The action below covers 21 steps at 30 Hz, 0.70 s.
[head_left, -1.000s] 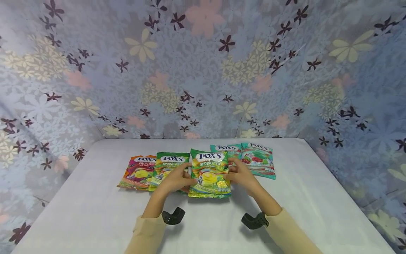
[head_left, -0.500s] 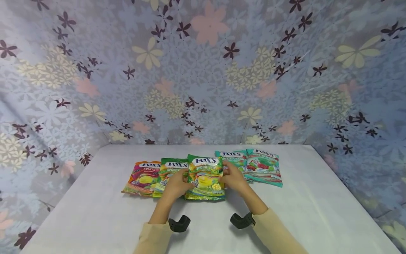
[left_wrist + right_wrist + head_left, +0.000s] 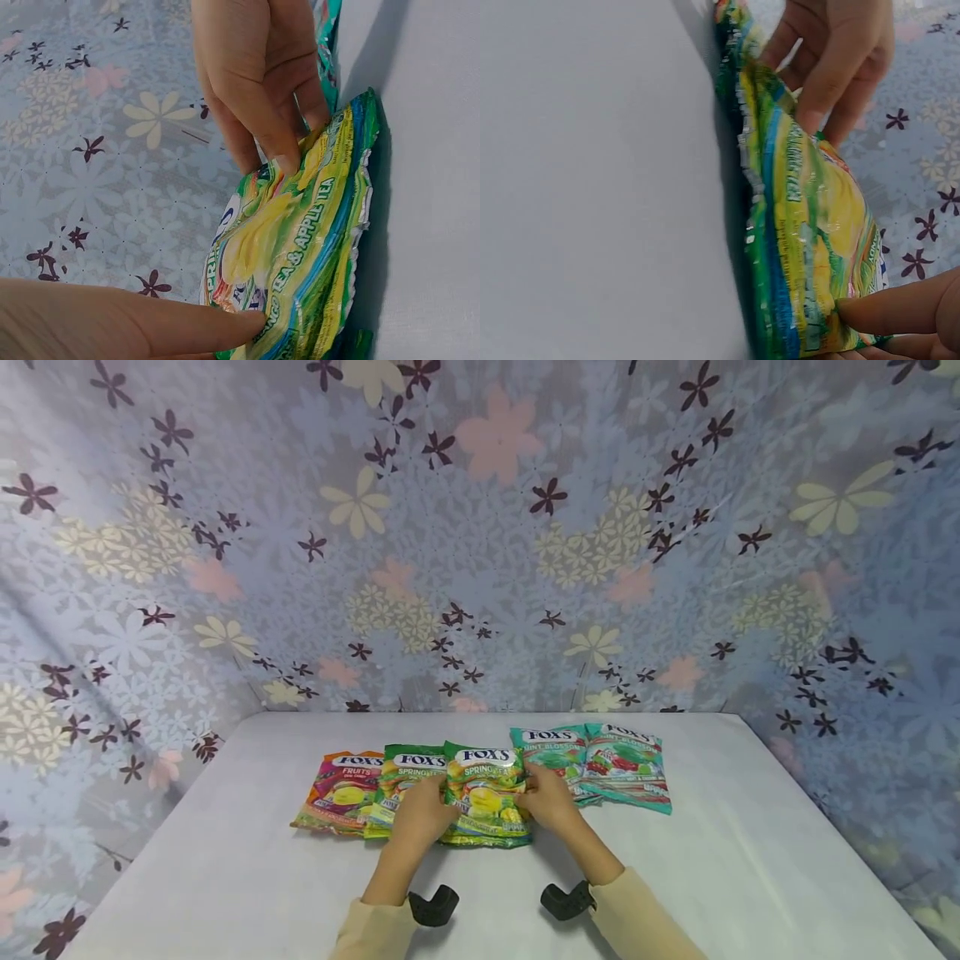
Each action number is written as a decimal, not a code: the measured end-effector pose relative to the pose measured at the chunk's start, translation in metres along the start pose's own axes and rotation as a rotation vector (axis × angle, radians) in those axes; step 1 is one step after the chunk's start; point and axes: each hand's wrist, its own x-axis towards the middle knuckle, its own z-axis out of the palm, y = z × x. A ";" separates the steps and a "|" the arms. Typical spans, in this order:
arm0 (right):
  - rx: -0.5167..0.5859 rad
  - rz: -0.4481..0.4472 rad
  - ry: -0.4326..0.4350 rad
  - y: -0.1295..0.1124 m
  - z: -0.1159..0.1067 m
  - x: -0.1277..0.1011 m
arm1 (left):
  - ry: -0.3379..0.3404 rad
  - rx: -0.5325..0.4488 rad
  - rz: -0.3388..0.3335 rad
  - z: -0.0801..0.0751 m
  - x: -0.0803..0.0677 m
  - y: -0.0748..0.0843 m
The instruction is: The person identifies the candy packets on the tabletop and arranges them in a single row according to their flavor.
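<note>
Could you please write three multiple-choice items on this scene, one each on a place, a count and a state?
1. Where does the orange Fruits bag lie in the row on the table?
A. at its left end
B. at its right end
C. in the middle

2. How many candy bags show in the head view?
A. three
B. five
C. seven

3. How is the Spring Tea bag in the middle handled?
A. it lies untouched
B. one hand lifts it high
C. both hands hold it by its sides

Answers:
1. A, every other bag lies to its right.
2. B, one orange, two green, two teal.
3. C, the left hand and the right hand pinch opposite edges.
</note>
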 end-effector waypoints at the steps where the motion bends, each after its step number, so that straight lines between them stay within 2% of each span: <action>1: -0.001 -0.012 0.001 0.001 0.001 -0.001 | 0.008 0.009 -0.002 0.001 -0.001 0.000; 6: -0.036 -0.064 0.030 0.003 0.005 -0.003 | 0.057 0.072 0.006 0.004 -0.003 0.001; 15: -0.094 -0.046 0.057 0.005 0.015 -0.009 | 0.057 0.110 -0.007 0.006 -0.008 -0.001; 21: -0.100 -0.088 0.098 0.000 0.009 -0.005 | 0.075 0.114 0.000 0.004 -0.004 0.003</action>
